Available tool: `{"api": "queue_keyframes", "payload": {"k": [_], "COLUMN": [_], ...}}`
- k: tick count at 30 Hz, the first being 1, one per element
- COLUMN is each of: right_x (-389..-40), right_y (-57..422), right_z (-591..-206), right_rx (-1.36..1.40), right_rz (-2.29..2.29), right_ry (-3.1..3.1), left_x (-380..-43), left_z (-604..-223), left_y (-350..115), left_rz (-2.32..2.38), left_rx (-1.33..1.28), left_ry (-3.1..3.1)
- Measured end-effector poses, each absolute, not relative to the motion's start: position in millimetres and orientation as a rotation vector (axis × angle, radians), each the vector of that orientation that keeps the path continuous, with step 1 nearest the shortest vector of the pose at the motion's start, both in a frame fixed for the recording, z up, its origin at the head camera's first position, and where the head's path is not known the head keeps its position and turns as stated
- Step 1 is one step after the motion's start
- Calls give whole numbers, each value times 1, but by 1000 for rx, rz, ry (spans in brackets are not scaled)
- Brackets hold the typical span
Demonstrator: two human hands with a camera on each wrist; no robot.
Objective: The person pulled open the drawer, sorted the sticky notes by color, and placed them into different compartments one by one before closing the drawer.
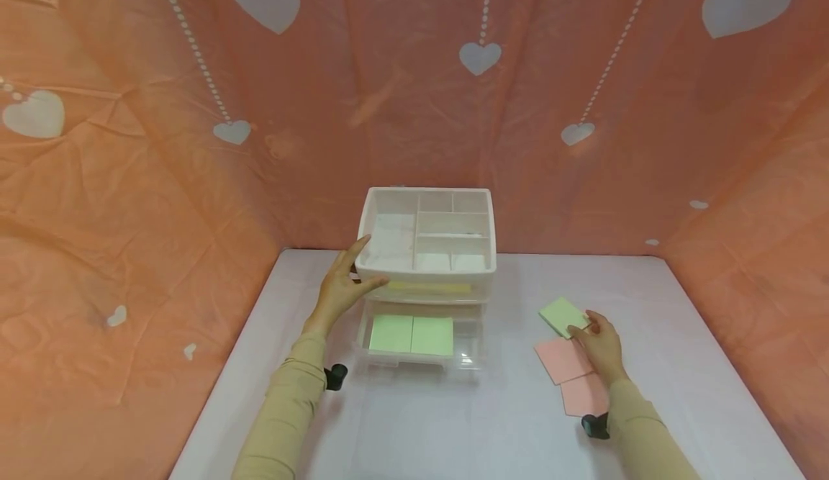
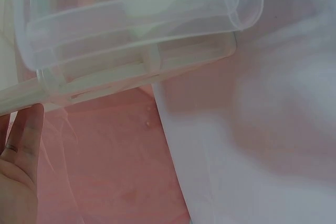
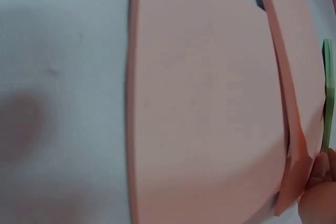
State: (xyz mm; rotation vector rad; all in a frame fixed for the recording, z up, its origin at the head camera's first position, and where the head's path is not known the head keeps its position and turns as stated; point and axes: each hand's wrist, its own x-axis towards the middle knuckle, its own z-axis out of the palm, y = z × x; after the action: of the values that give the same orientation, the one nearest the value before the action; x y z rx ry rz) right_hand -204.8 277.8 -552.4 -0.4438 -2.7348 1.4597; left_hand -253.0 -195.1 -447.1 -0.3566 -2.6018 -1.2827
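A right hand (image 1: pixel 601 347) pinches a green pad (image 1: pixel 560 314) near one end; the left hand (image 1: pixel 336 291), thumb and fingers wide, should steady the box (image 1: pixel 429 276).

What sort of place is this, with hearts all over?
It looks like a little indoor desk corner, though I can't be sure: heart-patterned orange sheeting surrounds a white tabletop, where a drawer organizer stands near paper pads.
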Motion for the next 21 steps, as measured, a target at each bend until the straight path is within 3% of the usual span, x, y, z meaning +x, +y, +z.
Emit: {"api": "queue_keyframes", "payload": {"k": [21], "right_x": [-209], "right_y": [279], "right_z": [-555], "right_rx": [-481], "right_rz": [1307], "right_ry": [-2696], "left_x": [-252], "left_z": [-446], "left_y": [-194], "left_rz": [-1298], "left_rx": [-349], "left_ry": [-2607]}}
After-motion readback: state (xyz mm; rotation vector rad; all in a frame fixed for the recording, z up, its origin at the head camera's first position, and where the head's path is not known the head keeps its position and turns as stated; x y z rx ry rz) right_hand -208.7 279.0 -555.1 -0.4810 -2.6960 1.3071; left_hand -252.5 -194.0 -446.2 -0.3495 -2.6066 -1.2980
